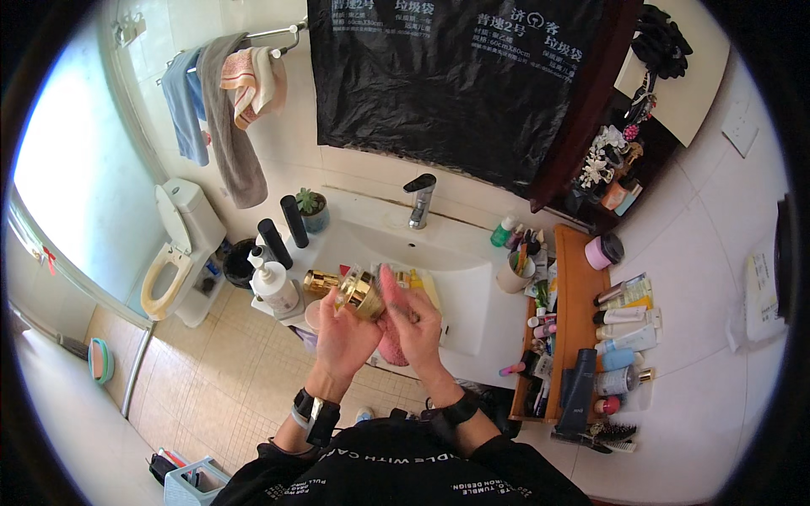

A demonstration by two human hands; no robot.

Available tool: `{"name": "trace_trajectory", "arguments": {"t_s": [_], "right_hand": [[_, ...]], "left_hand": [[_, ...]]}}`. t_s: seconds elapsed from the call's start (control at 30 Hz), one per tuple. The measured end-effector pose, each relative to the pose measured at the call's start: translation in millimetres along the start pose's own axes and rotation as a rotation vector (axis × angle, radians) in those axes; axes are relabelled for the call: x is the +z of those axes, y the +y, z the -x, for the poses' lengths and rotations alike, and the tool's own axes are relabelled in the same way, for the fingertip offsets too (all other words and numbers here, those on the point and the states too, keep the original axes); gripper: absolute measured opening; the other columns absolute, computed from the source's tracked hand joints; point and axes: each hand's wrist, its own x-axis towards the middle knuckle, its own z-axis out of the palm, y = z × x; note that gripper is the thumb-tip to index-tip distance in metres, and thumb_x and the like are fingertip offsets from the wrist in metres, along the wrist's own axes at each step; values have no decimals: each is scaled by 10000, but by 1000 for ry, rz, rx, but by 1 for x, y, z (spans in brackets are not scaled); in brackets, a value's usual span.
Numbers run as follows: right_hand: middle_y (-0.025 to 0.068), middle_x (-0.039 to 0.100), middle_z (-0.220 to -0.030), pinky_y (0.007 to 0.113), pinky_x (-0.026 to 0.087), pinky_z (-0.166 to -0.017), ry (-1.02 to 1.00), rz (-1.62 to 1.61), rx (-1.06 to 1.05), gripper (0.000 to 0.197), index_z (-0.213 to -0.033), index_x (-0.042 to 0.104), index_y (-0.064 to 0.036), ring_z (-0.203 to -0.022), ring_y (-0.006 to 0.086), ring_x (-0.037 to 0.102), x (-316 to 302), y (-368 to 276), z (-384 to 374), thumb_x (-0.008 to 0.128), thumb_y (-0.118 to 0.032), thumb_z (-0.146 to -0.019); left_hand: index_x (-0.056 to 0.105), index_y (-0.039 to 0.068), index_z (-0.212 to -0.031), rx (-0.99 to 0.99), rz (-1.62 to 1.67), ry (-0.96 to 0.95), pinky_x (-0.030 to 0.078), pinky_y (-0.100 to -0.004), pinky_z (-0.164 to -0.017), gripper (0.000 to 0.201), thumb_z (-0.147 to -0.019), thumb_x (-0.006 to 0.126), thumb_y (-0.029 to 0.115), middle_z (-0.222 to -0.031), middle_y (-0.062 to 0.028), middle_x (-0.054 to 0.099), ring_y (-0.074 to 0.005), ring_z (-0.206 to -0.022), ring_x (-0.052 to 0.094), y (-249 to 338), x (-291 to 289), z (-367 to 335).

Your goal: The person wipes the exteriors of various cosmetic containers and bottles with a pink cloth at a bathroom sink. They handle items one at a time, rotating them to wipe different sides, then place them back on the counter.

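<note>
Over the near left of the white sink (pixel 460 268), both my hands are close together. My left hand (pixel 346 341) is closed around a jar with a shiny gold lid (pixel 361 295). Against the jar's right side, my right hand (pixel 413 320) is closed on a pink cloth (pixel 390 347), part of which hangs below the fingers. Just left of the jar, a gold-capped bottle (pixel 319 282) lies tilted. Behind my hands, yellowish items (pixel 426 289) in the basin are partly hidden.
A white pump bottle (pixel 274 287), two black cylinders (pixel 283 232) and a potted succulent (pixel 312 209) line the counter's left. A chrome faucet (pixel 419 201) stands behind the basin. At right are a cup (pixel 513 274) and a wooden shelf (pixel 572 316) beside several tubes and bottles.
</note>
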Motion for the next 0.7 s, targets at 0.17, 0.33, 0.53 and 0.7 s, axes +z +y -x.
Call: {"name": "trace_trajectory", "arguments": {"t_s": [0.17, 0.33, 0.53, 0.7], "right_hand": [[68, 573, -1231, 251, 415, -964, 70, -566, 358, 349, -1291, 509, 54, -1102, 129, 539, 10, -16, -12, 484, -94, -975], [81, 557, -1260, 285, 412, -993, 86, -663, 359, 356, -1294, 495, 43, -1153, 154, 523, 17, -19, 3, 467, -147, -994], [46, 591, -1165, 298, 456, -909, 100, -991, 559, 372, -1212, 553, 5, -1033, 136, 571, 19, -22, -1, 557, -269, -961], [49, 605, -1143, 305, 468, -889, 81, -957, 735, 392, -1210, 564, -22, -1005, 142, 587, 18, -22, 4, 558, -319, -955]], "left_hand": [[432, 79, -1354, 1, -2, -29, 231, -411, -1142, 533, -959, 471, 434, -1380, -85, 473, -243, -1300, 402, 2, 4, 0], [410, 52, -1335, 155, -425, 77, 300, -379, -1115, 531, -885, 644, 207, -1353, -80, 481, -215, -1273, 439, -5, -7, -3], [383, 30, -1359, 170, -478, 92, 350, -357, -1077, 594, -845, 674, 87, -1358, -89, 479, -200, -1237, 477, -9, -13, -3], [365, 14, -1384, 255, -830, 106, 364, -346, -1059, 608, -852, 651, 75, -1398, -95, 453, -189, -1225, 485, -3, -25, -7]]}}
